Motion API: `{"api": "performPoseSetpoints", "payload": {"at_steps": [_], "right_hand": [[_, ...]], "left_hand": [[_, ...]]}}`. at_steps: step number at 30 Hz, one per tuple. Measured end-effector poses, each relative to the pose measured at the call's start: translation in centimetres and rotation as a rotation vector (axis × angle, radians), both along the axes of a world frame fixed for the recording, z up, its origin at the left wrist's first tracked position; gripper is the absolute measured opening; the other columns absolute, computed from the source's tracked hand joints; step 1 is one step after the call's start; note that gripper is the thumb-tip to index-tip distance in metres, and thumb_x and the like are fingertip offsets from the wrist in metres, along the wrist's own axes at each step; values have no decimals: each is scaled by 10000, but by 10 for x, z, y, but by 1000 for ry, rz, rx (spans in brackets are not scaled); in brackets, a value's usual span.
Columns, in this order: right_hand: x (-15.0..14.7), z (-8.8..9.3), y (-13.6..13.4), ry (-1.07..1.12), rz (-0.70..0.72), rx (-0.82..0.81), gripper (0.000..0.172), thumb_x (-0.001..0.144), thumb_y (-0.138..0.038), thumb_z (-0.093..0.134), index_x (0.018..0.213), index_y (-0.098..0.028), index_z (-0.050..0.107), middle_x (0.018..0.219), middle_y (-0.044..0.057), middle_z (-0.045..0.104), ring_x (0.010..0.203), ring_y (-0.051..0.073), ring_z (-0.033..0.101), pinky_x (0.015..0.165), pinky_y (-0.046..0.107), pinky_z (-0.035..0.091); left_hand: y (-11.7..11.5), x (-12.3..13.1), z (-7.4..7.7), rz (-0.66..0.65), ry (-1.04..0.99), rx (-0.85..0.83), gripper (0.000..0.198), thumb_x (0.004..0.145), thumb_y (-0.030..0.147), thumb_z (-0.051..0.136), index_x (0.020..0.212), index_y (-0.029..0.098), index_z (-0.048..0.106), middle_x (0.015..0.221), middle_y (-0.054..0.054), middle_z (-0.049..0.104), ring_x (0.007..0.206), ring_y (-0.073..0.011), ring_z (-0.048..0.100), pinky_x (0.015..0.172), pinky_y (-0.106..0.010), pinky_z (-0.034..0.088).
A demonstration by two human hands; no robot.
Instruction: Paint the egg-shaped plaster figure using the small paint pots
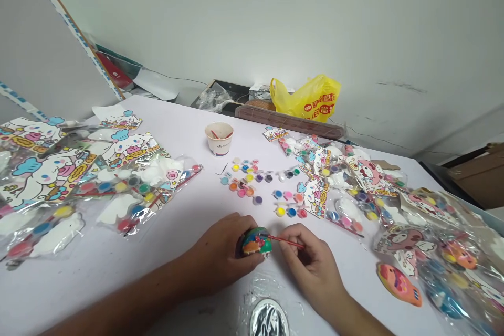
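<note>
Near the front middle of the table, my left hand point(226, 247) is closed around a small rounded figurine point(256, 242) painted in green, orange, blue and red. Its left side is hidden by my fingers. My right hand point(311, 260) pinches a thin red paintbrush point(286, 241), whose tip meets the painted surface or lies just at it. Beyond the hands stand several small paint pots point(292, 212) in strips, some with open lids showing yellow, blue and red. A paper cup point(219, 139) with red sticks in it stands farther back.
Clear packets with cartoon cards point(51, 173) and paint strips cover the left side; similar packets point(370, 173) fill the right. A painted fish-shaped piece point(399, 284) lies at right. An oval silvery object point(269, 319) is at the front edge. A yellow plastic bag point(311, 98) sits behind the table.
</note>
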State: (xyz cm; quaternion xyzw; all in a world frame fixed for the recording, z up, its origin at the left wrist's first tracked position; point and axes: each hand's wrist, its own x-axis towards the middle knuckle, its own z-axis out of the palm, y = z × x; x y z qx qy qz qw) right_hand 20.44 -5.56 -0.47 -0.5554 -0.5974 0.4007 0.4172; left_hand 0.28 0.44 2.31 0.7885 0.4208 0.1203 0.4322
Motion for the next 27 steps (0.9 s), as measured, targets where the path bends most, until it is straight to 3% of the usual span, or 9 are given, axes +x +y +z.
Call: {"api": "performPoseSetpoints", "payload": {"at_steps": [27], "right_hand": [[-3, 0, -1, -20, -65, 13, 321, 946, -485, 538, 788, -213, 601, 580, -35, 452, 521, 137, 371, 481, 239, 328]], "left_hand": [[1, 0, -1, 9, 1, -1, 156, 820, 333, 649, 875, 206, 577, 833, -6, 578, 801, -218, 531, 685, -319, 384]]}}
